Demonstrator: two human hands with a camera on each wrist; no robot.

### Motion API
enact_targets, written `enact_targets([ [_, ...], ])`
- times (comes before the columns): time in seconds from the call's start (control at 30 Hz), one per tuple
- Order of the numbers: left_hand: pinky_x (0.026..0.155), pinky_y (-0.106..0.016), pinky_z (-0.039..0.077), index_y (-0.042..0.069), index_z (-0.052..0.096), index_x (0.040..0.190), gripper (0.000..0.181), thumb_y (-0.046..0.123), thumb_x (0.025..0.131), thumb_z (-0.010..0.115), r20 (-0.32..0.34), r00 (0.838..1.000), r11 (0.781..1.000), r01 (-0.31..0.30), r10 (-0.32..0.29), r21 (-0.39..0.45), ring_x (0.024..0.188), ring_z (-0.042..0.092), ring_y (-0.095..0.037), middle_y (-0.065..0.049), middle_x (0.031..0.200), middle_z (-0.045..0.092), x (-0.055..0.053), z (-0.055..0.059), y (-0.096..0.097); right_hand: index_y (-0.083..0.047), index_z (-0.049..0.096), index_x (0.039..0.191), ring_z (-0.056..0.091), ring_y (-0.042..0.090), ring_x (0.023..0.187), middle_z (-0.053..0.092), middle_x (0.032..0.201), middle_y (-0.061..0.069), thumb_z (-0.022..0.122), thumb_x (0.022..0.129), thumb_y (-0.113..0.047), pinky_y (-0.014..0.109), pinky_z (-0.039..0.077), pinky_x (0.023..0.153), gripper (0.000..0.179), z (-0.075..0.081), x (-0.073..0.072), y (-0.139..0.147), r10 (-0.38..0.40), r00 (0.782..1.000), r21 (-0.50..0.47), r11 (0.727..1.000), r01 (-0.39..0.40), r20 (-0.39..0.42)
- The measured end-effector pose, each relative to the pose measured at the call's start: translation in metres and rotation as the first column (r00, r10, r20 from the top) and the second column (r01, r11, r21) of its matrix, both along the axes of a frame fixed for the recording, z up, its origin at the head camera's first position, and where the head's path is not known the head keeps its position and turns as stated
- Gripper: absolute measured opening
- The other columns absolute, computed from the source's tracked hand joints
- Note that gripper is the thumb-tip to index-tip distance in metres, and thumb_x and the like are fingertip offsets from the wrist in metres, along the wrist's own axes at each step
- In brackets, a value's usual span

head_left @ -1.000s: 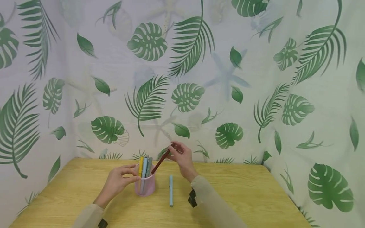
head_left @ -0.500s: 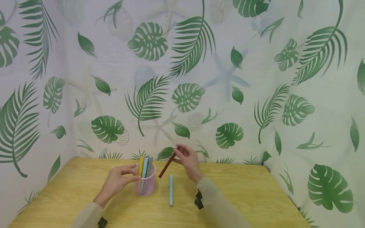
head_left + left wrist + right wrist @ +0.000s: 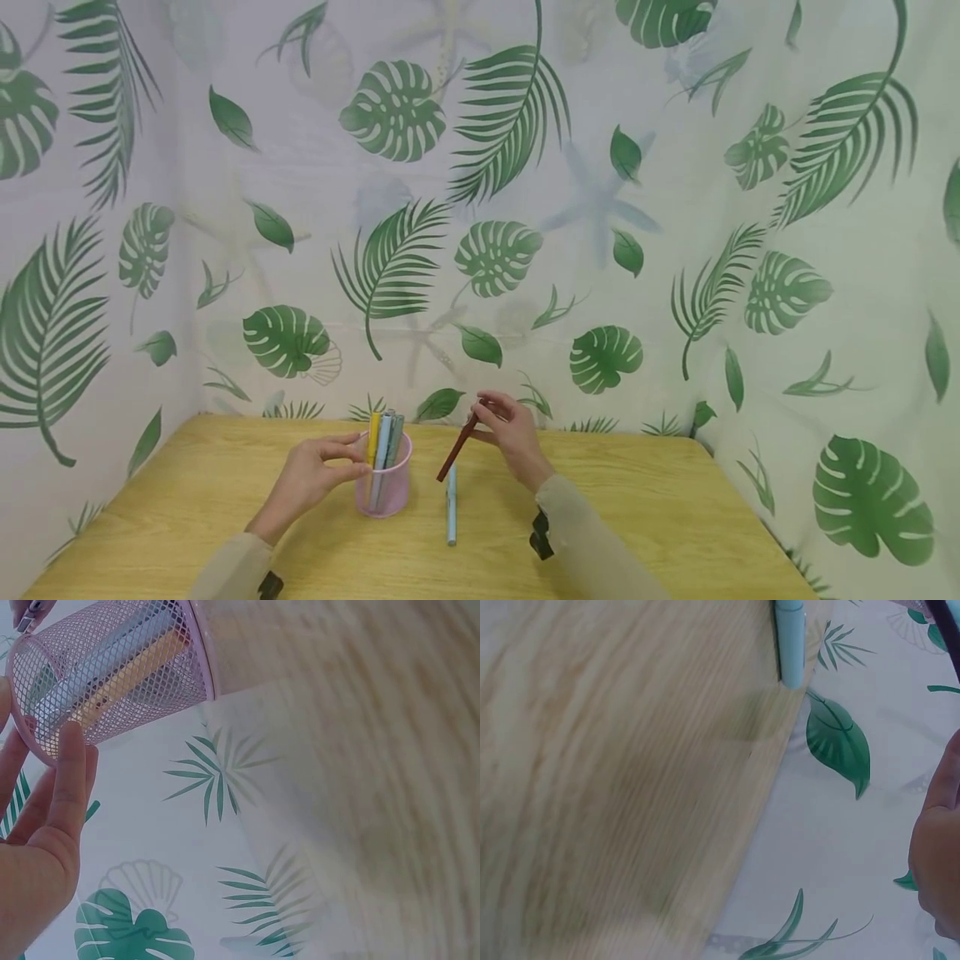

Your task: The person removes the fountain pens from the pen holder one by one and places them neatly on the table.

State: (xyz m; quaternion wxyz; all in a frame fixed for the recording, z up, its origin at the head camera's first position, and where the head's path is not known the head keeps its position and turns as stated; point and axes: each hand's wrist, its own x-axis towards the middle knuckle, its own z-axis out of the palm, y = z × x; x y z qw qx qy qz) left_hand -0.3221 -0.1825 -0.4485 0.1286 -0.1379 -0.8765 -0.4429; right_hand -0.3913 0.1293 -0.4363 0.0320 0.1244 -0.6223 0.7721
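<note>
One hand, the person's right hand (image 3: 513, 429), pinches a dark red pen (image 3: 457, 452) near its upper end, tilted so that its lower tip points down and to the left. The person's left hand (image 3: 307, 475) grasps a pink mesh cup (image 3: 393, 493) by its left side, thumb and fingers at the rim. This cup stands upright on the table (image 3: 637, 508) and holds several pens, among them a yellow pen (image 3: 372, 442), a blue one and grey-green ones. To the right of the cup, a light blue pen (image 3: 452, 515) lies flat, its far end just by the red tip; whether the two touch cannot be told.

Yellowish wood grain runs across the tabletop, whose far corners are rounded. Behind it and on both sides rises a pale wall covering (image 3: 525, 317), printed with green palm fronds, split leaves and faint starfish and shells. Its left side looks lilac, its right side creamier. Beige sleeves (image 3: 592, 533) cover the forearms, with black objects at the wrists.
</note>
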Motion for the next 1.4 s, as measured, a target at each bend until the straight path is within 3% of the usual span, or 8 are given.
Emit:
enact_targets([
  [0.23, 0.098, -0.061, 0.046, 0.022, 0.075, 0.077, 0.015, 0.036, 0.077, 0.082, -0.015, 1.0, 0.999, -0.003, 0.003, -0.041, 0.119, 0.06, -0.042, -0.012, 0.127, 0.066, -0.002, 0.0, 0.0, 0.0, 0.058, 0.122, 0.069, 0.017, 0.083, 0.07, 0.103, 0.018, 0.066, 0.093, -0.005, 0.043, 0.06, 0.077, 0.031, -0.004, 0.003, 0.009, -0.028, 0.999, 0.036, 0.999, 0.027, 0.044],
  [0.47, 0.095, -0.058, 0.05, 0.023, 0.076, 0.078, 0.015, 0.036, 0.076, 0.082, -0.036, 0.999, 0.998, 0.012, -0.014, -0.058, 0.114, 0.064, -0.039, -0.013, 0.125, 0.068, -0.005, 0.005, -0.001, 0.001, 0.06, 0.117, 0.07, 0.019, 0.081, 0.073, 0.093, 0.009, 0.068, 0.092, -0.007, 0.045, 0.06, 0.076, 0.027, -0.01, -0.002, 0.014, -0.002, 0.997, 0.087, 0.996, -0.005, 0.081],
  [0.7, 0.096, -0.059, 0.049, 0.022, 0.076, 0.079, 0.014, 0.035, 0.076, 0.082, -0.008, 1.0, 0.998, 0.02, -0.02, -0.051, 0.116, 0.063, -0.039, -0.013, 0.127, 0.067, -0.004, 0.006, -0.001, 0.002, 0.062, 0.12, 0.07, 0.018, 0.084, 0.07, 0.108, 0.021, 0.069, 0.092, -0.011, 0.044, 0.06, 0.077, 0.032, -0.018, -0.003, 0.017, -0.004, 0.989, 0.211, 0.977, -0.027, 0.147],
  [0.87, 0.096, -0.06, 0.048, 0.023, 0.077, 0.08, 0.014, 0.036, 0.077, 0.082, -0.009, 1.0, 0.998, 0.016, -0.016, -0.054, 0.116, 0.063, -0.038, -0.011, 0.127, 0.067, -0.004, 0.007, -0.002, 0.005, 0.058, 0.125, 0.07, 0.019, 0.086, 0.068, 0.11, 0.022, 0.068, 0.093, -0.012, 0.046, 0.06, 0.08, 0.037, -0.02, -0.001, 0.017, 0.01, 0.984, 0.272, 0.96, -0.06, 0.179],
  [1.2, 0.096, -0.058, 0.049, 0.024, 0.077, 0.08, 0.014, 0.036, 0.076, 0.082, -0.014, 1.0, 0.998, 0.017, -0.017, -0.06, 0.116, 0.063, -0.038, -0.01, 0.127, 0.067, -0.004, 0.004, -0.002, 0.009, 0.058, 0.124, 0.07, 0.036, 0.099, 0.066, 0.116, 0.028, 0.067, 0.093, -0.009, 0.041, 0.06, 0.079, 0.037, -0.031, 0.002, 0.021, 0.04, 0.967, 0.348, 0.928, -0.129, 0.251],
  [1.4, 0.096, -0.058, 0.049, 0.023, 0.077, 0.08, 0.014, 0.035, 0.076, 0.082, -0.015, 1.0, 0.998, 0.024, -0.025, -0.061, 0.117, 0.063, -0.038, -0.01, 0.127, 0.067, -0.005, 0.005, -0.003, 0.01, 0.057, 0.125, 0.072, 0.024, 0.088, 0.067, 0.115, 0.027, 0.068, 0.092, -0.009, 0.041, 0.06, 0.078, 0.039, -0.03, 0.001, 0.022, 0.015, 0.963, 0.395, 0.91, -0.125, 0.269],
])
